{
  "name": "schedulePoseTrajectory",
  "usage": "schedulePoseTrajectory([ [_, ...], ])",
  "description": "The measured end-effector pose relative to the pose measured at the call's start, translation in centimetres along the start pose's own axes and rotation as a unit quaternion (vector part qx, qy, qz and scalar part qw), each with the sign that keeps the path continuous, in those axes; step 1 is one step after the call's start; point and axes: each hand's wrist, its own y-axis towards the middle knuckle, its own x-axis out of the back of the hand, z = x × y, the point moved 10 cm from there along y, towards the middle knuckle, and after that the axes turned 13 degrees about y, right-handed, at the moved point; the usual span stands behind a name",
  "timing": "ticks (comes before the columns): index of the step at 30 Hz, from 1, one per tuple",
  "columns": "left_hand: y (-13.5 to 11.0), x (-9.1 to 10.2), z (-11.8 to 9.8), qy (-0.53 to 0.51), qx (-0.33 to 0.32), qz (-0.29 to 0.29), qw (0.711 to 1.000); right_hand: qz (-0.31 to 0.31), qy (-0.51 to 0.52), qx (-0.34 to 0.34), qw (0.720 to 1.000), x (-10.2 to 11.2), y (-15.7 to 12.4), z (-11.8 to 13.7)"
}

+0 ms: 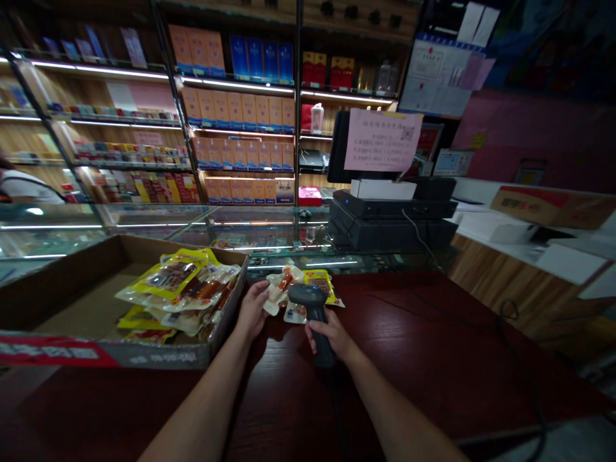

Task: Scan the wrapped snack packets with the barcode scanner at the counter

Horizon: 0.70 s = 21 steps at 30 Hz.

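My right hand (332,335) is wrapped round the handle of a dark barcode scanner (308,296), held upright over the table with its head toward the packets. My left hand (253,309) pinches the edge of a clear vacuum-sealed snack packet (285,282) with reddish-brown food inside. Behind the scanner lie a yellow snack packet (320,282) and another clear packet (294,313), partly hidden by the scanner head. Left of my left hand stands an open cardboard box (96,350), with a pile of yellow and clear snack packets (180,282) at its right side.
The dark red wooden table (409,359) carries loose cables at its right. A monitor (339,147) with a pink paper sheet (380,141) stands on black equipment (385,224) beyond a glass counter (260,231). Boxed goods fill the shelves (240,131) behind. A person (29,183) is at far left.
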Motion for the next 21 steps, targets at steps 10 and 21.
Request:
schedulePoseTrajectory([
  [10, -1.1, -3.1, 0.3, -0.023, 0.000, 0.116, 0.993, 0.018, -0.025, -0.009, 0.999, -0.2, 0.1, -0.4],
  [21, -1.6, -3.5, 0.3, -0.018, 0.034, 0.103, 0.994, 0.032, -0.053, -0.041, 0.997, -0.9, -0.1, -0.9],
])
